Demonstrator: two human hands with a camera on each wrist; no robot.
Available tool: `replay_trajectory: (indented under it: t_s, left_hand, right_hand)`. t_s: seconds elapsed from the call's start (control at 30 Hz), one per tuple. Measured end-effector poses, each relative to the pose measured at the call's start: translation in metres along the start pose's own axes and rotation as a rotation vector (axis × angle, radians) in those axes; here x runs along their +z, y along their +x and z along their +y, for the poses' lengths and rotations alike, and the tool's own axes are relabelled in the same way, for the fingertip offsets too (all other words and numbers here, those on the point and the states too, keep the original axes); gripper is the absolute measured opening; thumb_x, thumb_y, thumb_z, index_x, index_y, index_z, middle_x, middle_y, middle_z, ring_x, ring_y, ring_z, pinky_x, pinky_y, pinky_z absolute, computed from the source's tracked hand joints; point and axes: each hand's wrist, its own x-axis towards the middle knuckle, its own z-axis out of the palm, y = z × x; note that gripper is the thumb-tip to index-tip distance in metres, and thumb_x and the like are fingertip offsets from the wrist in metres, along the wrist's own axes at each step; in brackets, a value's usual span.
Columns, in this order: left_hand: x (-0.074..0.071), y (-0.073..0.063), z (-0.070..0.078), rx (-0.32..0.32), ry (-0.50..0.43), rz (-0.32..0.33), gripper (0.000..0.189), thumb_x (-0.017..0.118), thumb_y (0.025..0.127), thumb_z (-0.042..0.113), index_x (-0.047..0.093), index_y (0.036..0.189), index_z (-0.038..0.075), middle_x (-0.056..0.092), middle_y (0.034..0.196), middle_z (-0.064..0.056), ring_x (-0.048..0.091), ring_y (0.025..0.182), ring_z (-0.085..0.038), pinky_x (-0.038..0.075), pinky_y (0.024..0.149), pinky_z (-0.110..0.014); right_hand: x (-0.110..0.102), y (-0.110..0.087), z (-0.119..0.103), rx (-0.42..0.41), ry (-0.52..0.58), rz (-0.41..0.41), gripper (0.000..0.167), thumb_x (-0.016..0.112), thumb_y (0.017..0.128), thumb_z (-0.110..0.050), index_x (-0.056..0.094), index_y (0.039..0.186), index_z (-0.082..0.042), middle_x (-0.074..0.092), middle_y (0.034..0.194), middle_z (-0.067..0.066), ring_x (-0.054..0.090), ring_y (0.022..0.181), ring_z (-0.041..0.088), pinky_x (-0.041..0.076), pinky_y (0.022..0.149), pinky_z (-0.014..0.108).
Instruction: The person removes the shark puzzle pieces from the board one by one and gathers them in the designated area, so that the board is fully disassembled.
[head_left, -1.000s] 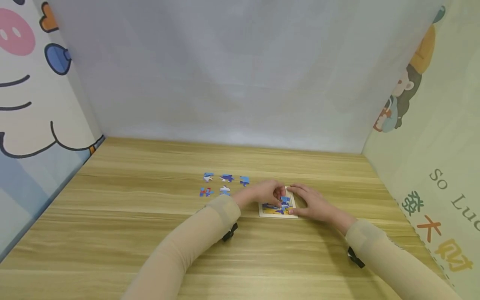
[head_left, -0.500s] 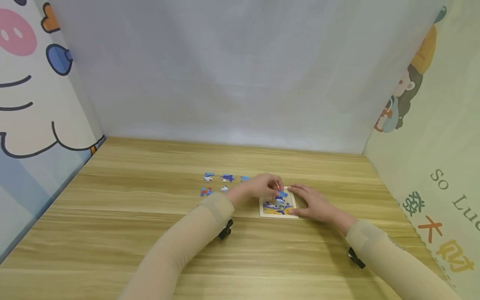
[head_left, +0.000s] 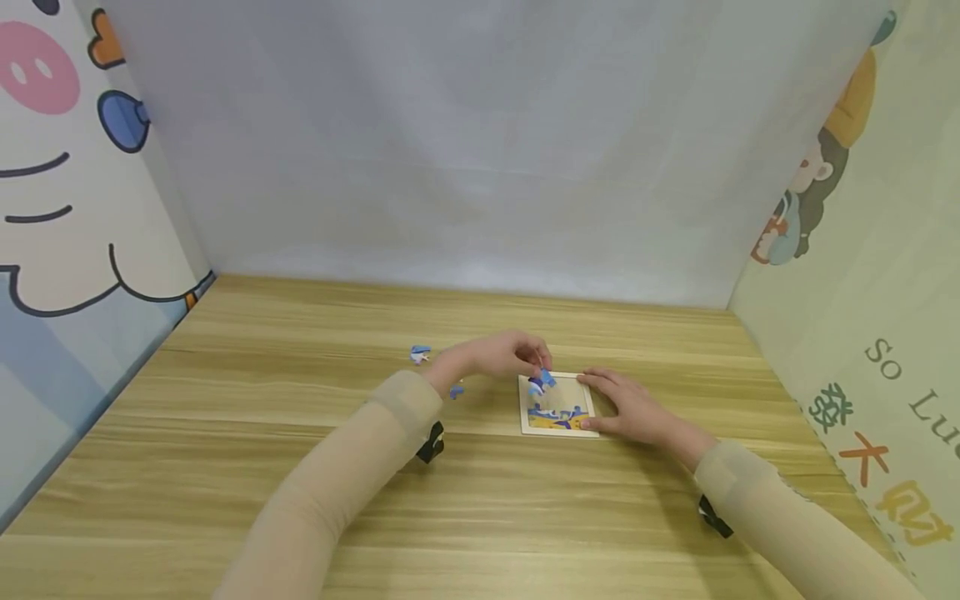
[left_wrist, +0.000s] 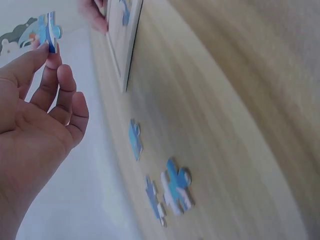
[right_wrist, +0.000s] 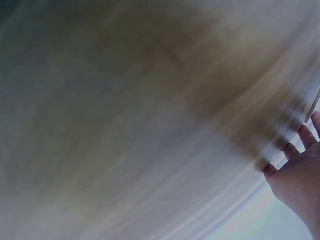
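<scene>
The left hand [head_left: 502, 354] pinched a blue-and-white jigsaw piece [left_wrist: 49, 31] between thumb and index finger, its other fingers loosely bent. That piece was held up off the wood-grain table [head_left: 480, 533]; from the head view it overlapped the far-left corner of a square puzzle frame [head_left: 558, 432] with a pale rim. The right hand [head_left: 630, 404] lay at the frame's right side, fingers spread and gripping nothing, with the thumb at the near-right corner. Yellow-and-blue puzzle pieces [head_left: 553, 422] filled the near strip inside the rim. In the left wrist view, three loose jigsaw pieces [left_wrist: 177, 185] lay on the table near the frame. Beige sleeves [head_left: 375, 450] covered both arms, and a greyish-white cloth [head_left: 465, 167] hung behind the table.
</scene>
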Motion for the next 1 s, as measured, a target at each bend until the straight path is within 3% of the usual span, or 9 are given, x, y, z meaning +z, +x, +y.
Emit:
replay_trajectory:
  t_s: [0.2,0.3,0.4,0.63,1.0]
  left_hand:
    - [-0.013,-0.011,-0.001,-0.023,-0.001,-0.020,0.021,0.056,0.095,0.010,0.062,0.112,0.001,0.065,0.092,-0.002,0.060,0.087,-0.017,0.049,0.085,-0.042]
    - [-0.017,-0.015,-0.005,-0.040,0.004,-0.032,0.022,0.056,0.094,0.010,0.063,0.113,0.001,0.065,0.091,-0.002,0.060,0.087,-0.020,0.049,0.085,-0.044]
    - [-0.019,-0.020,-0.009,-0.063,0.018,-0.043,0.021,0.058,0.094,0.010,0.064,0.112,0.001,0.063,0.089,-0.001,0.057,0.083,-0.017,0.048,0.084,-0.043]
    - [-0.022,-0.026,-0.021,-0.113,0.099,-0.052,0.018,0.058,0.093,0.009,0.067,0.109,0.007,0.064,0.088,0.000,0.053,0.078,-0.011,0.046,0.073,-0.025]
    - [-0.014,-0.027,-0.040,-0.164,0.103,-0.058,0.018,0.056,0.094,0.006,0.069,0.106,0.009,0.069,0.095,0.000,0.060,0.082,-0.010,0.049,0.078,-0.023]
  right_hand:
    - [0.001,0.000,0.001,-0.007,-0.005,0.003,0.073,0.069,0.083,-0.044,0.043,0.140,-0.008,0.038,0.145,0.019,0.035,0.131,0.043,0.026,0.102,0.064]
    - [0.001,0.000,0.001,-0.012,-0.012,0.004,0.073,0.069,0.082,-0.044,0.043,0.140,-0.008,0.038,0.145,0.019,0.035,0.131,0.043,0.027,0.102,0.064]
    - [0.001,0.000,0.001,-0.015,-0.020,0.002,0.073,0.069,0.083,-0.044,0.042,0.140,-0.008,0.038,0.145,0.019,0.035,0.131,0.043,0.027,0.102,0.064]
    - [0.001,0.000,0.001,-0.014,-0.020,-0.001,0.074,0.069,0.082,-0.044,0.042,0.141,-0.009,0.037,0.145,0.019,0.034,0.132,0.043,0.026,0.102,0.064]
    - [0.002,0.001,0.003,-0.018,-0.017,0.005,0.073,0.070,0.082,-0.044,0.042,0.141,-0.009,0.038,0.145,0.018,0.035,0.132,0.043,0.026,0.103,0.063]
